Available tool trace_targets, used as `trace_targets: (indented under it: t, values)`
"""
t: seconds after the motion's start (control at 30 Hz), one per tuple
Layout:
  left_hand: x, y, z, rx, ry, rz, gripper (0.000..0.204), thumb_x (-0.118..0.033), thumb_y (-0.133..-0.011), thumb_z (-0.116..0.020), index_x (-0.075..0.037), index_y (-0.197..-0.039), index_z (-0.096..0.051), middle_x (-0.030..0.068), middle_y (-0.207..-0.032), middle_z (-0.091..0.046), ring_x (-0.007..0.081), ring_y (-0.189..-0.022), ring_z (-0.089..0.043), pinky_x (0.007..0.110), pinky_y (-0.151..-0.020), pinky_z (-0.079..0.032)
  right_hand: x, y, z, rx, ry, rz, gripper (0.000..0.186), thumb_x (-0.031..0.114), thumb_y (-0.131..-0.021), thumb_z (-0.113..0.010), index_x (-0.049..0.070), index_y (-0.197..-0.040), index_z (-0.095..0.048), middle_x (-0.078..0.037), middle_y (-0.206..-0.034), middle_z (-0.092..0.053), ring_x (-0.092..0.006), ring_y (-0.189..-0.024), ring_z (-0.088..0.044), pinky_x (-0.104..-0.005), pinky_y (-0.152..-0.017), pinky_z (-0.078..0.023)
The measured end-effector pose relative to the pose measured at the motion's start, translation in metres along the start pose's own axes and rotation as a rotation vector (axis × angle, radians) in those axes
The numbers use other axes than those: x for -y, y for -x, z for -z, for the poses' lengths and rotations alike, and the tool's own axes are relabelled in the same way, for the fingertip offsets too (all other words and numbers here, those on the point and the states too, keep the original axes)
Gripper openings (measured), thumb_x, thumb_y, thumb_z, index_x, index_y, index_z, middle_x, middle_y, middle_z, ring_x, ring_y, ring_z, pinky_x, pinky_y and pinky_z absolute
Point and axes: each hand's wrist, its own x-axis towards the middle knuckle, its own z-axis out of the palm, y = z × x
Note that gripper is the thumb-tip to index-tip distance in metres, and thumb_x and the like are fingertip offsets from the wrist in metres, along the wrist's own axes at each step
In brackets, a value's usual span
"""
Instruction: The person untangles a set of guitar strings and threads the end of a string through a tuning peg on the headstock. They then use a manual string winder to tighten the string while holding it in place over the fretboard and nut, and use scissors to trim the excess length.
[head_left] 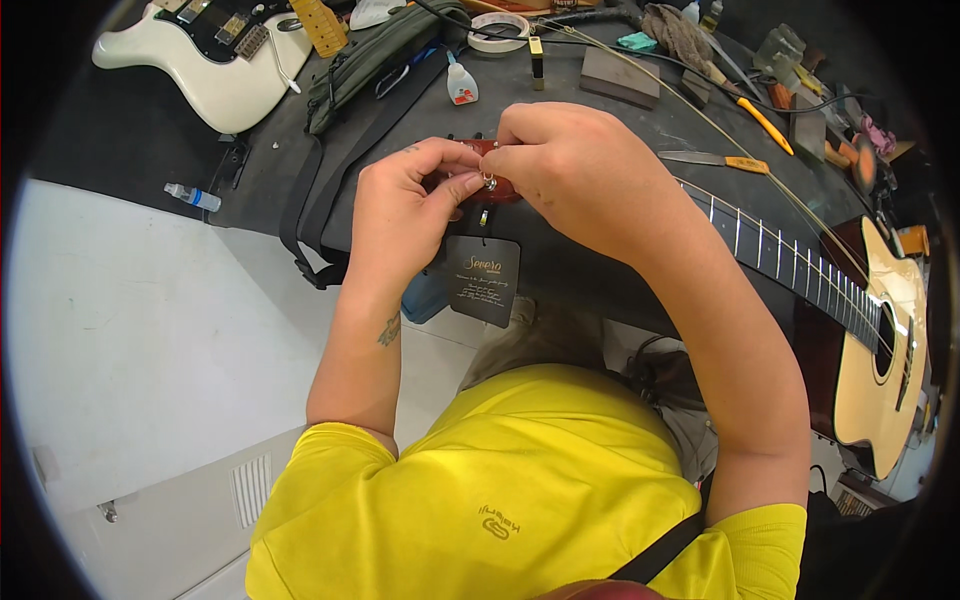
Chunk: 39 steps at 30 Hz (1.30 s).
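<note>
My left hand (405, 200) and my right hand (565, 165) meet at the reddish headstock (510, 190) of an acoustic guitar (860, 400), whose neck runs off to the right under my right arm. My left thumb and fingers are closed beside a silver tuning post (490, 184). My right fingers are curled in just above it, their tips pinched on something small, perhaps string, too small to make out. What my left fingertips grip is also hidden. A black card tag (483, 295) with a cord hangs below the headstock.
On the dark bench (640, 140) lie a glue bottle (462, 80), tape roll (498, 30), blocks (615, 78), a knife (745, 163) and several other tools. A white electric guitar (200, 60), green bag (360, 70), black strap (310, 180) and plastic bottle (190, 195) are at left.
</note>
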Motion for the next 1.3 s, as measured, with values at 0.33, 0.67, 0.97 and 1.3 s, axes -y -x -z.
trace_targets:
  t: [0.33,0.67,0.97,1.3]
  values:
    - [0.003,-0.006,0.006,0.066,-0.014,-0.098,0.019,0.008,-0.096,-0.078,0.004,-0.115,-0.080,0.0069,-0.106,-0.082,0.0120,-0.098,-0.076,0.026,-0.081,-0.058,-0.002,0.001,-0.002,-0.011,0.073,-0.076,0.010,0.007,-0.087,-0.078,0.009,-0.096,-0.082,-0.009,-0.091,-0.069,-0.0318,-0.088,-0.073,-0.0441,-0.076,-0.059]
    - [0.009,-0.010,0.010,0.088,0.091,-0.076,0.020,0.009,-0.097,-0.076,0.005,-0.116,-0.077,0.0085,-0.104,-0.081,0.0141,-0.099,-0.078,0.026,-0.079,-0.058,0.000,0.001,0.001,0.029,-0.013,-0.119,0.015,0.006,-0.087,-0.079,0.012,-0.100,-0.083,-0.009,-0.088,-0.068,-0.0320,-0.085,-0.072,-0.0445,-0.074,-0.059]
    - [0.016,-0.013,0.010,0.076,0.211,-0.046,0.024,0.005,-0.096,-0.077,0.003,-0.121,-0.075,0.0079,-0.102,-0.082,0.0060,-0.082,-0.069,0.024,-0.065,-0.054,0.001,-0.011,-0.005,0.144,-0.009,-0.213,0.014,0.024,-0.091,-0.081,0.010,-0.092,-0.083,-0.011,-0.091,-0.077,-0.0327,-0.090,-0.076,-0.0458,-0.081,-0.060]
    - [0.025,-0.013,0.017,0.001,0.382,-0.031,0.024,0.000,-0.101,-0.075,0.001,-0.124,-0.071,0.0085,-0.108,-0.080,0.0133,-0.095,-0.077,0.026,-0.080,-0.060,0.010,-0.024,-0.008,0.249,-0.080,-0.324,0.013,0.013,-0.089,-0.077,0.013,-0.099,-0.085,-0.010,-0.091,-0.080,-0.0323,-0.092,-0.076,-0.0466,-0.082,-0.054]
